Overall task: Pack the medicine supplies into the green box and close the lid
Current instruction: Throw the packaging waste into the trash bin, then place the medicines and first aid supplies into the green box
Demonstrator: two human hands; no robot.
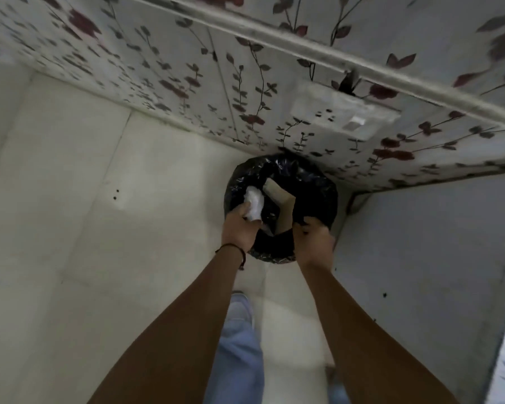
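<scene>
The main risk here is losing the white wad over the wrong spot. The left hand (241,225) pinches a crumpled white bundle (254,204), paper or wrapping as far as the blur allows, right over the mouth of a bin lined with a black plastic bag (318,196). If that bundle is a medicine supply and not rubbish, letting go would drop it among waste, beside the brown cardboard piece (283,207) that already stands slanted inside. What the bundle really is cannot be told.

A second risk lies with the right hand (312,240). It is closed on the near rim of the bag liner, at about 5 o'clock of the opening, fingers curled over the black plastic. A hard pull could drag the liner off the bin or tip it over, since it sits on the pale tiled floor (70,228) tight against the flowered wall (187,83).

The left hand is partly closed, thumb and fingers wrapped round the lower end of the bundle, which sticks out toward 1 o'clock from the knuckles. A dark cord bracelet (233,249) circles that wrist.

The green box is nowhere in view, nor its lid, nor any plain medicine supply. Relative to both hands its place cannot be told. Judging by that, the packing looks paused for a trip to the bin.
</scene>
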